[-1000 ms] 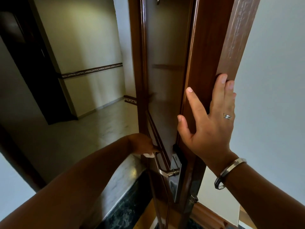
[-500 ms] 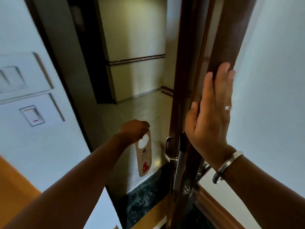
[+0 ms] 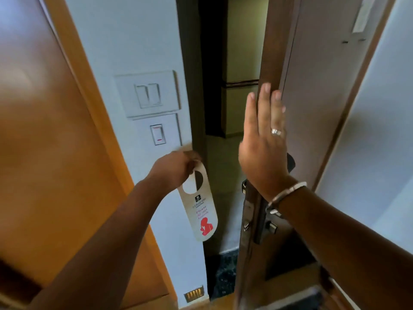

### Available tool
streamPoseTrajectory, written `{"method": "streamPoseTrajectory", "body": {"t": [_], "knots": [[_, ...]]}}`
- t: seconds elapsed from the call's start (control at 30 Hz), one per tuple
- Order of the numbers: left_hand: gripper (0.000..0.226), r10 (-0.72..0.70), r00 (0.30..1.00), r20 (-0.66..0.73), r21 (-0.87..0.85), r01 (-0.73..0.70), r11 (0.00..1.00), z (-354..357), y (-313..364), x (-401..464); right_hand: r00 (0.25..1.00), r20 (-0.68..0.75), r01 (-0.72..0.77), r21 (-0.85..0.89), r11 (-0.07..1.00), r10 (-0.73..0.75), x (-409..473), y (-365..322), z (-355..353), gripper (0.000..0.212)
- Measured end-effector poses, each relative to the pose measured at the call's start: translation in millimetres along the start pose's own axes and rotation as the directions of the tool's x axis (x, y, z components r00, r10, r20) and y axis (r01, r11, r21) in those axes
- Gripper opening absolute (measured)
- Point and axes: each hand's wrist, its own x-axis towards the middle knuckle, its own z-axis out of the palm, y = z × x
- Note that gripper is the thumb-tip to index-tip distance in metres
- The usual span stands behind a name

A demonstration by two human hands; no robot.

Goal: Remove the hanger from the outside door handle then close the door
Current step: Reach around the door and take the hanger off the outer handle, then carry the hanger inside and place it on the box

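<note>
Hanger [image 3: 199, 206] card looked to me a light, thin, fairly stiff thing, something that would weigh almost nothing and swing freely from a pinch, though a hard squeeze could crease it. I judged the best place to hold it was the narrow band above its round hole, and that was where my left hand [image 3: 173, 170] had it, fingers closed on the top edge with the rest dangling below. It hung clear of the door, in front of the pale wall and the dark frame edge, tilted a little with its lower end toward the gap. It was a long cream tag with rounded ends, a small dark logo under the hole, lines of red script I could not read surely, and a red silhouette figure near the bottom.

My right hand [image 3: 263, 142] lay flat and spread wide on the inner face and edge of the door [image 3: 271, 52], gripping nothing, a ring and a metal bangle showing. The door stood part open, a strip of corridor visible between it and the frame. The lock plate [image 3: 250, 211] sat just below my right wrist; I could not see the outside handle. On the wall left of the frame were switch plates [image 3: 148, 95], and beyond them an orange wooden panel [image 3: 44, 130]. Closing seemed to need only a steady push, the tag kept out of the gap.
</note>
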Motion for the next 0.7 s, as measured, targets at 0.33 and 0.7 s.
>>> {"method": "streamPoseTrajectory", "body": {"t": [0.33, 0.7], "knots": [[0.024, -0.055, 0.964, -0.258, -0.307, -0.028, 0.951, -42.9, 11.1, -53.8, 0.669, 0.724, -0.597, 0.387, 0.703, 0.17, -151.3, -6.6, 2.0, 0.075], [0.028, -0.128, 0.95, -0.284, -0.39, 0.007, 0.921, 24.8, 41.4, -47.8, -0.086, 0.966, -0.961, -0.016, -0.277, 0.245, -168.7, 8.6, 9.7, 0.017]]}}
